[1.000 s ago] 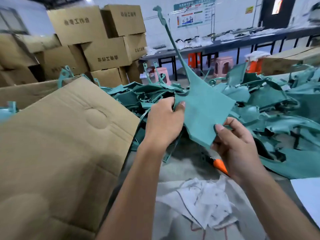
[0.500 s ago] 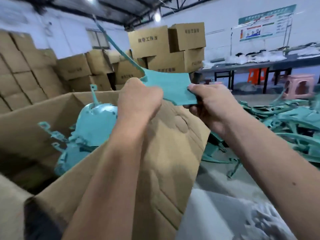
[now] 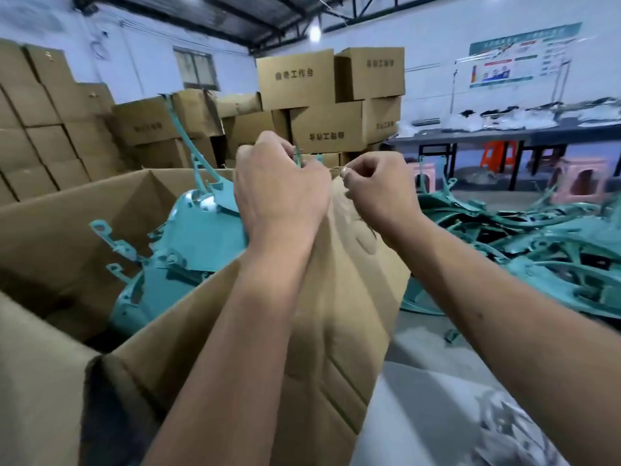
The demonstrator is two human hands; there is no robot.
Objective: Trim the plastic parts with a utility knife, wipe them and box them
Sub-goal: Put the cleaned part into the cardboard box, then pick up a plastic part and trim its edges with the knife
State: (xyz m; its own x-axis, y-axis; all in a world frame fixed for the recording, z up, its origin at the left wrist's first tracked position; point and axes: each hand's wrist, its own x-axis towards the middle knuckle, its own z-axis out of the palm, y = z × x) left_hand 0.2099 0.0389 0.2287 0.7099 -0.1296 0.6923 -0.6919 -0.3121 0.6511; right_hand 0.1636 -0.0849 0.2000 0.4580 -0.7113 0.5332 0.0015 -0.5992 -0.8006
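A teal plastic part (image 3: 215, 193) with a long thin stem hangs over the open cardboard box (image 3: 67, 230), its flat panel tilted down toward the box. My left hand (image 3: 279, 193) grips the part; a small teal tab shows between its fingers. My right hand (image 3: 376, 196) is beside it at the top edge of the box's raised flap (image 3: 339, 297). Its fingers are curled and its thumb is pressed to them; what it pinches is hidden. Several teal parts (image 3: 181, 250) lie inside the box. The utility knife is out of view.
A heap of teal plastic parts (image 3: 537, 243) covers the table at the right. A pale cloth (image 3: 504, 432) lies at the bottom right. Stacked cardboard cartons (image 3: 322, 105) stand behind and to the left. A long dark table (image 3: 504, 136) and stools line the far wall.
Both hands have carried the part from the table heap leftward over the box. The panel has dropped from level to tilted down behind my left hand, and my right hand has drawn in to the flap's edge.
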